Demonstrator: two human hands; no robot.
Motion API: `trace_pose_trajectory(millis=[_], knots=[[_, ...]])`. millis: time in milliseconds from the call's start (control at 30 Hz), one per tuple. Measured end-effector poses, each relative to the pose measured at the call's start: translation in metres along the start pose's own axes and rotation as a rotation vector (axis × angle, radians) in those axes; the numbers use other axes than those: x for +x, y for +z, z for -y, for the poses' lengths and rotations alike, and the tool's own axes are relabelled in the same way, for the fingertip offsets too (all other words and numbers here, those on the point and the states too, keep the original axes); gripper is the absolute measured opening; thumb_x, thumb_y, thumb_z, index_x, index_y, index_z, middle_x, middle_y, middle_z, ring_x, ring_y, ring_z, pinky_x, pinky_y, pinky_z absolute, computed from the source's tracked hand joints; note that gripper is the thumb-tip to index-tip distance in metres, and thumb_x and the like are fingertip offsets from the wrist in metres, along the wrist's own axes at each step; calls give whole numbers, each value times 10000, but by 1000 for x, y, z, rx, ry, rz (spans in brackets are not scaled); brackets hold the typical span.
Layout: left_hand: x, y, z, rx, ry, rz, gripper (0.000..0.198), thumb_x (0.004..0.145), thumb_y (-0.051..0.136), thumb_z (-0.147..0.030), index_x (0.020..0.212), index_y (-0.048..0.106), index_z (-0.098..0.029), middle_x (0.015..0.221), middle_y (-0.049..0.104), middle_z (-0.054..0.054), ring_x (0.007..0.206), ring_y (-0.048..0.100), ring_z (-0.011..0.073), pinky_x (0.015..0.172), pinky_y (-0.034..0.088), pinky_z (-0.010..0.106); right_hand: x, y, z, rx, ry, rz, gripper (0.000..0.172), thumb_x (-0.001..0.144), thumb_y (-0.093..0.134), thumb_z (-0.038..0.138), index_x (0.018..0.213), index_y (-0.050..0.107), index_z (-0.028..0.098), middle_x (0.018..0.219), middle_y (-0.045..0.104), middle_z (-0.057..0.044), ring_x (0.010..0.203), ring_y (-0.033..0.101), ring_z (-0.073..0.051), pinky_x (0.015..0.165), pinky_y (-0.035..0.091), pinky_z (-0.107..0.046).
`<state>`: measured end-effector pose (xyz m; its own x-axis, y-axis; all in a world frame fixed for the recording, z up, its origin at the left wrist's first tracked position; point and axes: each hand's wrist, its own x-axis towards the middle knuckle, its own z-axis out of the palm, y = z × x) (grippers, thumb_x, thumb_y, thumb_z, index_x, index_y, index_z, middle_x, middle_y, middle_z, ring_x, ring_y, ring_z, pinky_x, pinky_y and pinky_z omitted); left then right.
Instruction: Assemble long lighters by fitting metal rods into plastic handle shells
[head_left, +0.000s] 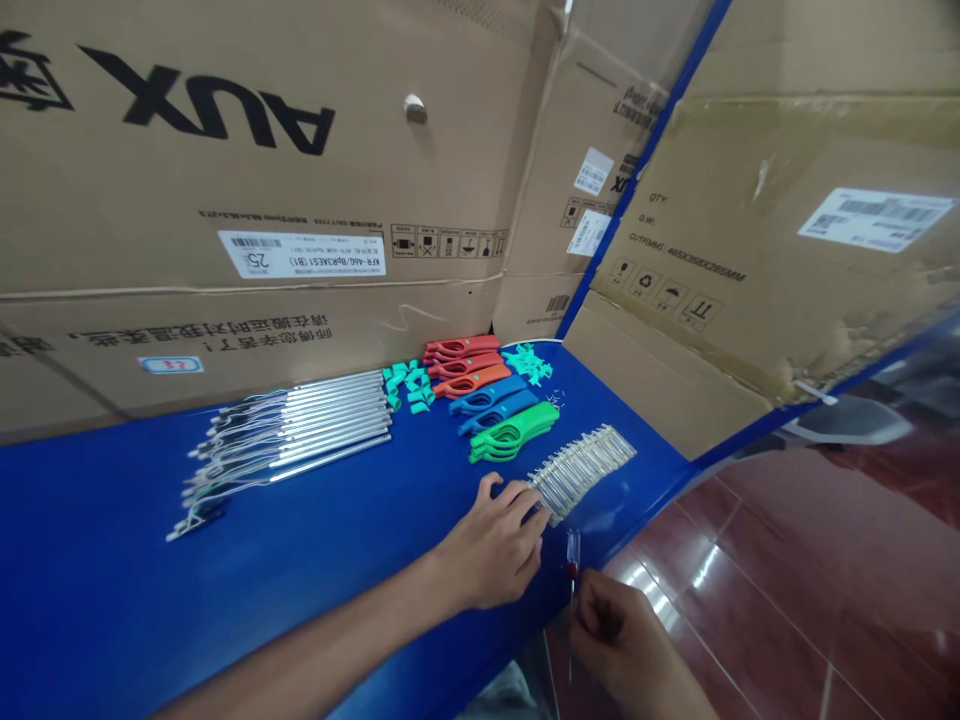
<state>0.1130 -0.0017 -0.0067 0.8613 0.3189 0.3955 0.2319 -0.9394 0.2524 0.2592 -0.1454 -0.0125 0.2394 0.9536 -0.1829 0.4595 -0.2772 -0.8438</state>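
My left hand [499,545] is at the near end of a row of slim metallic and clear parts [581,470] on the blue table, its fingers curled over the closest ones. What its fingertips touch is hidden. Beside it, at the table's front edge, my right hand [622,630] is closed around a thin screwdriver [574,560] with a clear and red handle, its shaft running down past the fingers. Beyond the row lie green [514,432], blue [491,400], orange [471,381] and red [461,347] plastic handle-shaped pieces.
Several silvery rods with wires [330,425] lie at the left on the blue table [300,550]. Small teal pieces [529,363] and tiny pins [556,398] sit at the back. Cardboard walls [450,150] enclose the back and right; tiled floor is at lower right.
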Motion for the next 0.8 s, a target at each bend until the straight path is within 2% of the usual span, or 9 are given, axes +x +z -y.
trace_pose_trajectory(millis=[300, 433, 567, 700, 800], knots=[[0, 1, 1, -5, 4, -2, 261, 925, 414, -228, 1140, 534, -141, 1136, 578, 121, 1123, 477, 259, 951, 295, 478, 9, 2, 14, -47, -33, 21, 259, 703, 496, 218, 569, 274, 212, 506, 316, 57, 482, 290, -79, 459, 211, -219], [0, 2, 1, -3, 5, -11, 267, 928, 408, -222, 1147, 534, -138, 1154, 572, 118, 1123, 476, 256, 943, 301, 481, 8, -2, 13, -48, -40, -28, 272, 694, 504, 243, 560, 270, 215, 496, 310, 58, 466, 291, -77, 445, 221, -215], [0, 1, 1, -6, -3, -29, 276, 921, 430, -225, 1165, 534, -148, 1175, 565, 113, 1131, 475, 252, 951, 301, 477, 15, -21, -1, -11, 33, -96, 302, 686, 530, 320, 564, 270, 227, 464, 374, 46, 423, 363, -90, 408, 262, -214], [0, 1, 1, -25, -14, -33, 277, 922, 428, -227, 1166, 536, -154, 1180, 564, 109, 1128, 478, 249, 957, 293, 480, 34, -55, -18, -40, 122, -290, 318, 652, 551, 387, 565, 285, 235, 431, 457, 31, 356, 400, -100, 360, 265, -216], [0, 1, 1, -24, -21, -37, 269, 923, 423, -227, 1154, 540, -155, 1169, 567, 108, 1114, 486, 252, 952, 297, 484, 52, -71, -22, -77, 164, -360, 322, 632, 560, 394, 554, 289, 238, 399, 444, 42, 325, 411, -105, 343, 272, -219]])
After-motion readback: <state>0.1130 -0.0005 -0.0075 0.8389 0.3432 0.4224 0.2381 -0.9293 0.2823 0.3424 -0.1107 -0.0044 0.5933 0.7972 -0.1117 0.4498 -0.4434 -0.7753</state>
